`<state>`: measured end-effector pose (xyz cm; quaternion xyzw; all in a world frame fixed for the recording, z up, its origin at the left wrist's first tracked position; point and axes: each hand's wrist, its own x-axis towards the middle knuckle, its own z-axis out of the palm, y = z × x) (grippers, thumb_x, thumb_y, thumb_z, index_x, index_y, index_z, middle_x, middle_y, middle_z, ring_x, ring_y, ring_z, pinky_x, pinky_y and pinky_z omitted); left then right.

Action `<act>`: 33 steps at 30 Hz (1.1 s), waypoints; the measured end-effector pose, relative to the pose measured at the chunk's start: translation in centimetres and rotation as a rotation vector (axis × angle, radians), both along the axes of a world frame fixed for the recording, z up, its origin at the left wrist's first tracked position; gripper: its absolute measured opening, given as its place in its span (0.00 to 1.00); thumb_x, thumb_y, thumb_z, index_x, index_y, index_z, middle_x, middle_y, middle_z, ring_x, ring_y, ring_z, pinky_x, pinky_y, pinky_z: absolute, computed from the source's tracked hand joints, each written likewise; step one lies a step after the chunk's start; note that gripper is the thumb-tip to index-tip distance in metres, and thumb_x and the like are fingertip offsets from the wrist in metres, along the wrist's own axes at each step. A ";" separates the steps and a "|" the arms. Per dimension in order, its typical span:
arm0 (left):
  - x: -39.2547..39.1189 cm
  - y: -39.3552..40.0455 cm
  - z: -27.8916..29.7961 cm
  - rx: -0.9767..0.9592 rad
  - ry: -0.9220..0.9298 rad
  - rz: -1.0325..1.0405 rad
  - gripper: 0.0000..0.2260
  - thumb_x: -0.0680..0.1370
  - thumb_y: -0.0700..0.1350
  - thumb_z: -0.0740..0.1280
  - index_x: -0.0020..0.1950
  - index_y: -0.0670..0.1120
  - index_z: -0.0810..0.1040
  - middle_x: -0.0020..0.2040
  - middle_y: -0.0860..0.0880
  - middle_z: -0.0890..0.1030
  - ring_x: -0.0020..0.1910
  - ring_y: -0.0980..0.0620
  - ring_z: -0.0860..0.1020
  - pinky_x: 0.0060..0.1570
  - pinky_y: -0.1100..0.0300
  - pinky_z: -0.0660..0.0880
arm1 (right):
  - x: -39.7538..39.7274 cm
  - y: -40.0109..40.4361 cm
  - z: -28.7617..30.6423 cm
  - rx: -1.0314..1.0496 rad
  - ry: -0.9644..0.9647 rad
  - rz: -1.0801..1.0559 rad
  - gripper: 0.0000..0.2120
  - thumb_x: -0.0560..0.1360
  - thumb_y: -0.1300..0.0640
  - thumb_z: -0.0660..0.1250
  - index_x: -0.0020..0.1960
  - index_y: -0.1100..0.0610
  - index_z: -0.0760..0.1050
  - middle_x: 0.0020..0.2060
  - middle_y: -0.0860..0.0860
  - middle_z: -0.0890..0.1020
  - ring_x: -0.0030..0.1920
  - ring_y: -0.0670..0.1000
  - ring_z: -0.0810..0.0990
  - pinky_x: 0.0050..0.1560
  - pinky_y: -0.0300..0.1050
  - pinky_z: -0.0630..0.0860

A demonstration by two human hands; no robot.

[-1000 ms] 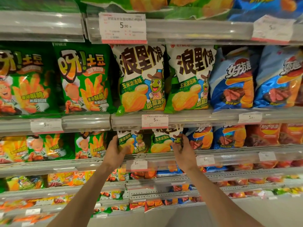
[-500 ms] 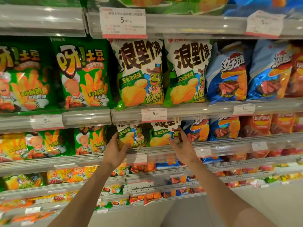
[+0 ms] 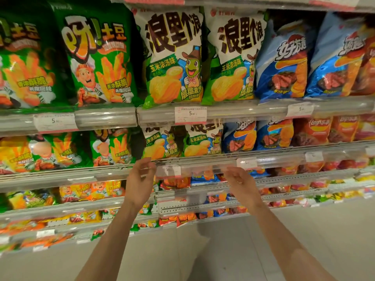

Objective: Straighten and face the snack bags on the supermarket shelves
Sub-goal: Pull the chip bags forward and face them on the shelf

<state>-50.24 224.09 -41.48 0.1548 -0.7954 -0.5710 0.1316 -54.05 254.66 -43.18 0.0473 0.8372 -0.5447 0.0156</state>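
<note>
Reach both empty, loosely spread hands, left hand [image 3: 140, 179] and right hand [image 3: 240, 182], up past the shelf rail [image 3: 203, 159], squaring the two corn-chip bags [image 3: 160, 144] upright, fronts outward.

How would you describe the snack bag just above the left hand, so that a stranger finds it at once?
Find the shelf rail at the height of the fingertips. The white-and-green bag stands on it, directly above the left hand. Unlike the green fries bag to its left, it shows yellow chips and a turtle wearing a hat.
</note>
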 end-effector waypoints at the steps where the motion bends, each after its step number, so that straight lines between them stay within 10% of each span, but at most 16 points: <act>1: 0.6 0.9 -0.2 0.012 0.000 0.016 0.12 0.82 0.49 0.67 0.65 0.47 0.78 0.56 0.50 0.82 0.54 0.57 0.80 0.53 0.58 0.76 | 0.4 1.0 -0.4 0.014 0.015 0.005 0.05 0.80 0.58 0.69 0.54 0.51 0.79 0.48 0.45 0.82 0.49 0.47 0.81 0.45 0.28 0.73; 16: 4.2 15.8 -9.9 0.156 -0.014 0.169 0.10 0.80 0.48 0.70 0.60 0.50 0.81 0.51 0.49 0.85 0.54 0.46 0.83 0.57 0.45 0.80 | -0.1 13.9 -8.2 -0.001 -0.037 0.050 0.08 0.81 0.57 0.66 0.58 0.51 0.80 0.51 0.48 0.85 0.51 0.47 0.82 0.45 0.35 0.74; 23: -2.1 14.5 -18.7 -0.036 0.032 0.133 0.07 0.81 0.48 0.69 0.59 0.53 0.80 0.51 0.58 0.84 0.51 0.62 0.81 0.43 0.75 0.73 | -6.3 12.6 -16.6 0.067 0.101 0.038 0.06 0.81 0.56 0.66 0.56 0.50 0.80 0.48 0.43 0.83 0.48 0.41 0.81 0.40 0.22 0.71; 30: -8.1 11.3 -26.6 -0.460 0.235 0.125 0.09 0.80 0.47 0.71 0.60 0.48 0.80 0.52 0.54 0.81 0.53 0.52 0.79 0.53 0.55 0.73 | -12.1 10.6 -24.0 0.217 0.413 0.073 0.05 0.81 0.55 0.65 0.56 0.51 0.77 0.47 0.47 0.83 0.46 0.43 0.81 0.45 0.28 0.72; 33: -10.0 10.7 -29.1 -0.651 0.338 0.106 0.12 0.79 0.49 0.67 0.58 0.43 0.81 0.52 0.48 0.81 0.54 0.46 0.77 0.56 0.49 0.73 | -14.6 10.1 -26.5 0.352 0.609 0.072 0.08 0.80 0.56 0.68 0.56 0.56 0.81 0.50 0.51 0.83 0.49 0.53 0.82 0.53 0.48 0.79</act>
